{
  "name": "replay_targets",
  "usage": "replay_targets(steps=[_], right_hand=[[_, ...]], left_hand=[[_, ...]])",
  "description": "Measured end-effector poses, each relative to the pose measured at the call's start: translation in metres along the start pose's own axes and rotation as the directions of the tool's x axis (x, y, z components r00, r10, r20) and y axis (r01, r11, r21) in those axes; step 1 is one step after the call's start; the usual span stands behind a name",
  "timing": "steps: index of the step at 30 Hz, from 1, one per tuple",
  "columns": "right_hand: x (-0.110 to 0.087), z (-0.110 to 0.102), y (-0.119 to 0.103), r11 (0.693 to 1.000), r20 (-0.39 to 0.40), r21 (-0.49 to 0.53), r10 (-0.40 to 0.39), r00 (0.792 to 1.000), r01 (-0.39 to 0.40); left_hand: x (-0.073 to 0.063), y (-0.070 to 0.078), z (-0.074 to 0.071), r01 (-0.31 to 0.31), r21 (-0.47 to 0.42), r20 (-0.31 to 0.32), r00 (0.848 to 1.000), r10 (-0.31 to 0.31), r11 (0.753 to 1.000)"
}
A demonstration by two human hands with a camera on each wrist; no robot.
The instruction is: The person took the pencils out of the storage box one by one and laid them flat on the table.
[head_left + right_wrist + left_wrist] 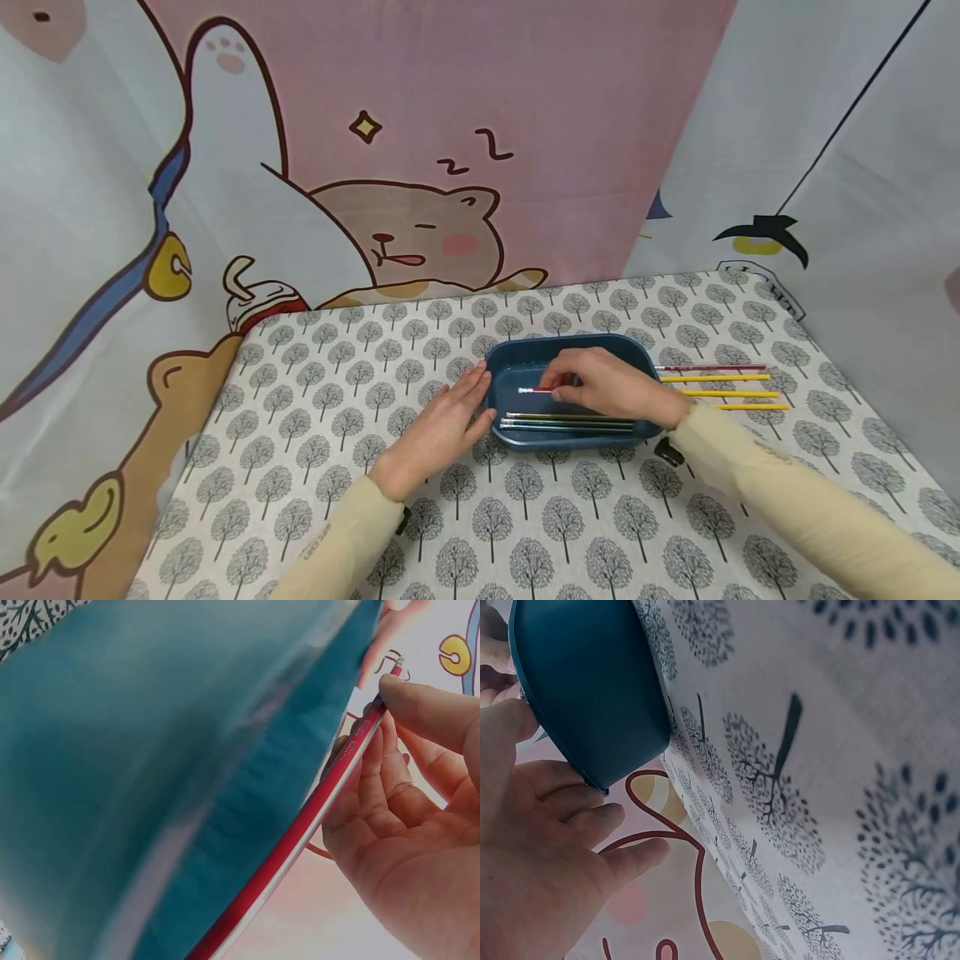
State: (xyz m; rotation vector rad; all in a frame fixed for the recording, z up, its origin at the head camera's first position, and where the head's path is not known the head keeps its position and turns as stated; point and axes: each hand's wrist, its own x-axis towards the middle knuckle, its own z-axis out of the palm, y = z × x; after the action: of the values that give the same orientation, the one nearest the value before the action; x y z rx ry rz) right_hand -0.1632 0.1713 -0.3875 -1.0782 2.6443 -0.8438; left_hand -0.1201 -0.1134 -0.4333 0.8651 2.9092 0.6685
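My right hand (pixel 600 385) is over the blue tray (pixel 573 341), pinching a red pencil (pixel 300 832) between thumb and fingertips near its eraser end. The right wrist view shows a white stripe along this pencil. In the head view, only its eraser end sticks out past the fingers. Inside the tray, along the near side, several dark pencils (pixel 562 427) lie parallel. My left hand (pixel 442 425) is at the tray's left end, fingers extended and fingertips at the rim. In the left wrist view these fingers (pixel 634 859) spread beside the tray's outer wall.
To the right of the tray, three yellow pencils (pixel 742 393) and another red pencil (pixel 720 367) lie on the tree-print tablecloth (pixel 360 367). Cloth hangings (pixel 585 100) with cartoon animals rise behind the table and along its sides.
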Motion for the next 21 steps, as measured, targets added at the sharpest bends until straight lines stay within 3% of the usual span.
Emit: replay_targets(steps=[11, 21], right_hand=[[-0.013, -0.008, -0.004, 1.0, -0.063, 0.001, -0.016, 0.998, 0.016], [-0.03, -0.018, -0.008, 0.999, -0.109, 0.022, 0.036, 0.993, -0.033]], left_hand=[[0.0, -0.001, 0.001, 0.003, 0.005, -0.002, 1.0, -0.003, 1.0], [0.0, -0.001, 0.001, -0.003, 0.006, 0.0, 1.0, 0.003, 1.0]])
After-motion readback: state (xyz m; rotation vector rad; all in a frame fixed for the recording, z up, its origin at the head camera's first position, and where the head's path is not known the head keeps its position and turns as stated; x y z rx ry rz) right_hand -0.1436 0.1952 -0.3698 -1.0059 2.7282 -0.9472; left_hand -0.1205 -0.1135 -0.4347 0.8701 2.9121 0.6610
